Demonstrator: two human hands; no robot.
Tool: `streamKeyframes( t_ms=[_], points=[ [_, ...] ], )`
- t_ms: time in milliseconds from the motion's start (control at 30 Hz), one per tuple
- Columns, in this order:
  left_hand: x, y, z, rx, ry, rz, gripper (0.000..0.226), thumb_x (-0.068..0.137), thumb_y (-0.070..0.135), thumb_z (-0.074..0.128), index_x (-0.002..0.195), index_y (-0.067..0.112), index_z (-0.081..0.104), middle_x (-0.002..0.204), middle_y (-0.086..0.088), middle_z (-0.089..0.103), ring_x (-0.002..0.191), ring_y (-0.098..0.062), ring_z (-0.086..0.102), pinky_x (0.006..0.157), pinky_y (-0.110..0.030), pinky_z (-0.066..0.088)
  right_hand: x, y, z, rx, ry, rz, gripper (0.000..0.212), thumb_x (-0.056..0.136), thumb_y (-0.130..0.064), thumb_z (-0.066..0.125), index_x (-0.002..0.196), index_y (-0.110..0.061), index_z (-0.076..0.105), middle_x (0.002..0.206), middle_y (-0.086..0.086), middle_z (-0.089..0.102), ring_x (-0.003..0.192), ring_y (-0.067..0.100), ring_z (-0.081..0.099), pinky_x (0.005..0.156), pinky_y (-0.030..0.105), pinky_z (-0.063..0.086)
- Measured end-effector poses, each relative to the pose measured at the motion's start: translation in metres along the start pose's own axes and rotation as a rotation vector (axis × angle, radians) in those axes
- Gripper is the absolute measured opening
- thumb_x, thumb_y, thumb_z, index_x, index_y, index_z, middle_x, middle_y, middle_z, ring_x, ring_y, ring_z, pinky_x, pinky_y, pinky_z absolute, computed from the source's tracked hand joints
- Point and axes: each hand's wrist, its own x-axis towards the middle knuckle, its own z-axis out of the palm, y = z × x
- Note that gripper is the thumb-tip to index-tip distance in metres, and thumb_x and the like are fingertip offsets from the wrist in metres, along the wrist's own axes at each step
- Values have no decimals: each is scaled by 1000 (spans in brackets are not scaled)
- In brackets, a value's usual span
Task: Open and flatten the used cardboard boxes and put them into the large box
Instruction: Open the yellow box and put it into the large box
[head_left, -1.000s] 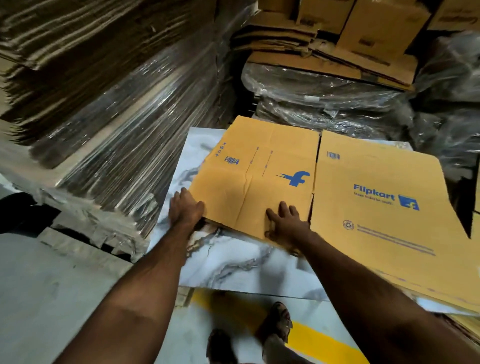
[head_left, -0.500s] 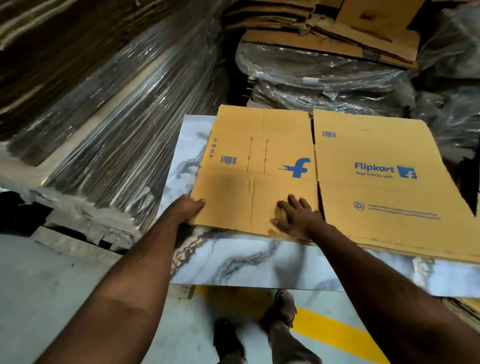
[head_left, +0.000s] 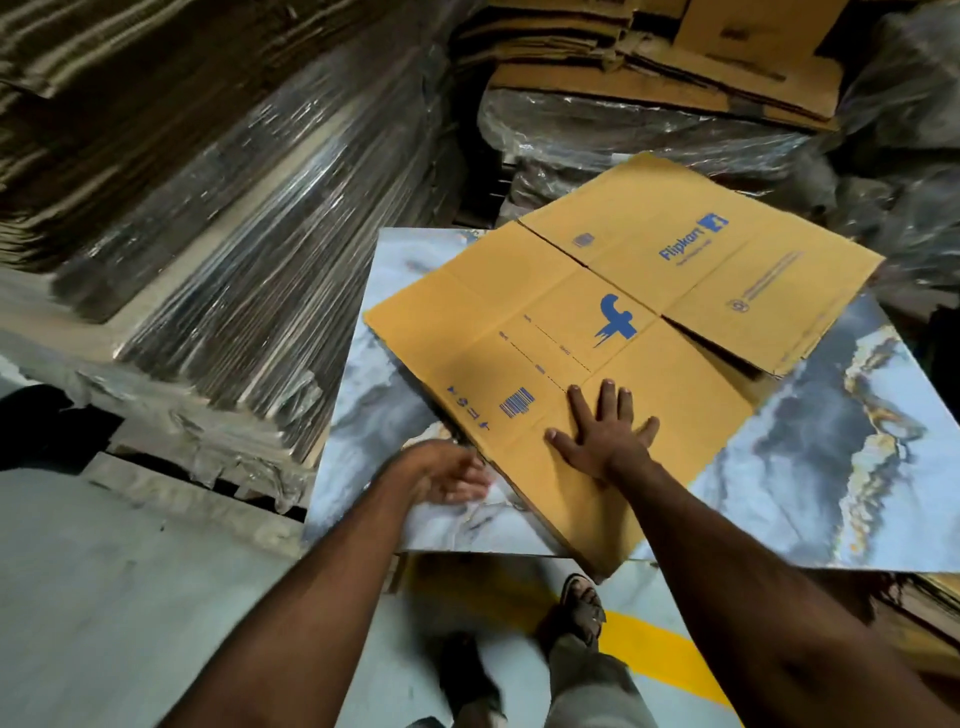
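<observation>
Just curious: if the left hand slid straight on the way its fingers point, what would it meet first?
Probably the near edge of the flattened Flipkart box; the left hand lies on the marble-patterned board beside it, fingertips nearly touching.

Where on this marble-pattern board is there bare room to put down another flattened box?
Bare marble board shows to the right of the flattened cardboard box, between its right edge and the board's near edge. A narrower bare strip runs along the board's left side, beside the wrapped cardboard stacks. The middle is taken: the right hand presses the box, the left hand at its near-left edge.
</observation>
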Motion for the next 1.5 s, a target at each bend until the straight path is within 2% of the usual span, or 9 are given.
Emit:
streamKeyframes(
  t_ms=[267,400,567,700,833,1000,1200,1400,1500],
  points=[
    [1,41,1,-349,318,187,19,86,19,67,101,10,59,93,-8,66,78,-20,60,69,-29,53,-3,3,-7,20,-61,-7,92,86,-80,36,154,-43,-13,162,8,-25,149,36,-20,110,75,3],
    [69,40,-6,-480,442,223,65,56,26,78,115,8,56,125,-3,64,105,-27,66,87,-45,57,-6,8,-7,16,-83,-17,91,87,-79,35,153,-42,-16,162,9,-27,149,37,-21,109,76,3],
    [-9,64,15,-586,289,167,22,102,35,50,97,16,60,114,-1,65,97,-16,65,85,-34,52,-16,18,-18,37,-2,-89,78,94,-67,36,156,-39,-2,165,11,-14,151,36,-11,112,70,5],
    [-24,80,7,-543,169,192,16,98,31,60,102,16,60,91,-4,70,81,-20,62,78,-43,50,-29,24,-47,115,86,-124,71,86,-60,31,148,-26,31,160,11,20,147,32,18,113,58,22],
    [-44,110,6,-435,60,282,13,94,27,63,87,17,58,61,-1,67,63,-15,62,57,-30,57,-42,32,-101,276,204,-167,59,88,-47,35,127,-9,57,135,14,52,127,32,47,103,41,41],
    [-50,144,18,-386,-69,355,11,95,18,58,103,10,57,111,-16,62,92,-25,65,74,-45,59,-60,42,-161,288,132,-146,40,104,-33,41,136,-18,58,144,5,54,133,24,48,110,32,36],
    [-72,179,58,-362,-125,452,6,99,8,46,103,7,50,88,-13,60,80,-22,62,59,-39,59,-92,28,-192,391,194,-87,74,100,-64,21,139,-12,54,147,12,50,133,26,48,108,33,34],
    [-78,206,64,-401,-165,452,10,100,9,43,93,5,49,86,-14,57,80,-23,60,55,-38,58,-108,59,-208,267,238,-218,55,98,-45,56,146,-20,48,148,6,49,135,21,46,111,30,35],
    [-80,213,66,-409,-188,437,9,101,10,42,96,5,49,86,-14,58,80,-24,62,62,-42,60,-101,66,-212,140,366,-216,55,91,-38,52,144,-24,51,143,7,54,130,26,51,103,31,40]
  ],
)
